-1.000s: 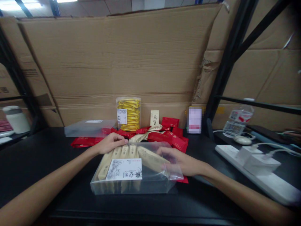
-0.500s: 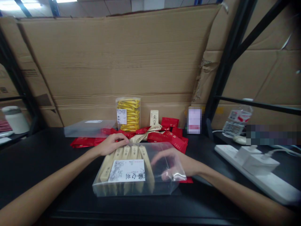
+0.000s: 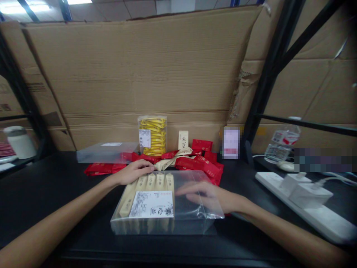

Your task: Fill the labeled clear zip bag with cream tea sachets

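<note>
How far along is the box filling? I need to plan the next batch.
Done: beige packets stand in a row filling the left part of the clear box. In hand: left hand steadies the row, right hand is inside the empty right part. Left: loose beige and red packets lie behind.

View: a single head camera, worn by the person.
Facing: forward and slightly down, across the black table (image 3: 55,186) toward the cardboard wall (image 3: 139,67).
Nearness: close, forearms entering from the bottom edge.
</note>
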A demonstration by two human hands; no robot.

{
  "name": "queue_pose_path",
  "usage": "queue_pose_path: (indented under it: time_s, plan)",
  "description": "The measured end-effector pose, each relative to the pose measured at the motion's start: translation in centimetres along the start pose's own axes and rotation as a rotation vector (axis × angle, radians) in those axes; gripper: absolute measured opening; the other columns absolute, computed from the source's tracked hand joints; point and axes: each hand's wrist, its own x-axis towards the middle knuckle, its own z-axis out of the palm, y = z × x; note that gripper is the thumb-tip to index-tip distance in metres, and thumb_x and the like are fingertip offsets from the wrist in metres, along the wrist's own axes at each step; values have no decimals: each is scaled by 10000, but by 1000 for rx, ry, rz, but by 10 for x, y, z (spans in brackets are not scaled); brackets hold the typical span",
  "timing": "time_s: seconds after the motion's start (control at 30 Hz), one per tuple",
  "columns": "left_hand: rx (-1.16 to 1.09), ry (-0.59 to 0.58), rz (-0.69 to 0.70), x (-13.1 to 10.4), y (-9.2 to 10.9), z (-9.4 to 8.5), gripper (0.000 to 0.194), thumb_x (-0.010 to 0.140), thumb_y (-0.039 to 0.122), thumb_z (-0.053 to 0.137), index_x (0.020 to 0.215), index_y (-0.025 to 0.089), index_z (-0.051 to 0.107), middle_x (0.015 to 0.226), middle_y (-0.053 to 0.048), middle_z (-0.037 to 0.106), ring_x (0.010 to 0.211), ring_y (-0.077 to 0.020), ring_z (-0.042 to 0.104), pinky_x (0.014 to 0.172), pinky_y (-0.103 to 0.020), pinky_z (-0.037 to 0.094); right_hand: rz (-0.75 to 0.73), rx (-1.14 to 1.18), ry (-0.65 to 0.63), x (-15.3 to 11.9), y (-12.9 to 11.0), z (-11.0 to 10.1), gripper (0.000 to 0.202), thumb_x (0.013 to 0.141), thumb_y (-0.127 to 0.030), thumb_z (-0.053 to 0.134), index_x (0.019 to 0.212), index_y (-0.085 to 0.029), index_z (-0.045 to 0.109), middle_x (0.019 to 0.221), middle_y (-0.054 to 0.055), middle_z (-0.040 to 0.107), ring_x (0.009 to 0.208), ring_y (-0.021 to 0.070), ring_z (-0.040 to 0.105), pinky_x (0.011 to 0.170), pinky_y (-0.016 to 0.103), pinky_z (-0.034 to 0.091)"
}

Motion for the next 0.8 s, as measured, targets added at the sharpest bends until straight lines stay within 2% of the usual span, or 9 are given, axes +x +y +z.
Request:
queue_pose_path:
  time_s: [0.2, 0.37, 0.6, 0.8]
  plan:
    - [-5, -59, -70, 3, 1, -2, 445, 966, 526, 625, 1268, 224, 750, 1352, -100, 700, 1236, -255, 604, 1055, -331, 416, -1, -20, 0, -1, -3, 0, 364, 1066, -364, 540, 1385, -250, 672, 1413, 80, 679, 1325, 237, 618, 1174, 468, 444]
    - [-155, -130, -102, 5, -2, 0, 478, 957, 525, 640, 1311, 217, 732, 1313, -115, 721, 1162, -249, 643, 965, -334, 482, -17, -29, -4, -1, -3, -1, 375, 1053, -364, 572, 1394, -238, 666, 1414, 92, 677, 1327, 236, 622, 1169, 445, 453]
    - [-255, -142, -121, 5, 0, 3, 480, 928, 521, 700, 1285, 205, 746, 1230, -114, 748, 1065, -232, 669, 892, -316, 499, -22, -41, -17, -1, -3, -2, 378, 1046, -349, 587, 1395, -226, 662, 1415, 99, 674, 1323, 238, 623, 1162, 448, 461]
    - [-326, -154, -111, 5, -4, 4, 472, 918, 471, 732, 1329, 242, 708, 1282, -81, 727, 1088, -221, 659, 912, -325, 490, -27, -82, -23, -1, -2, -1, 392, 1026, -360, 621, 1389, -216, 663, 1407, 104, 681, 1315, 250, 634, 1147, 463, 482]
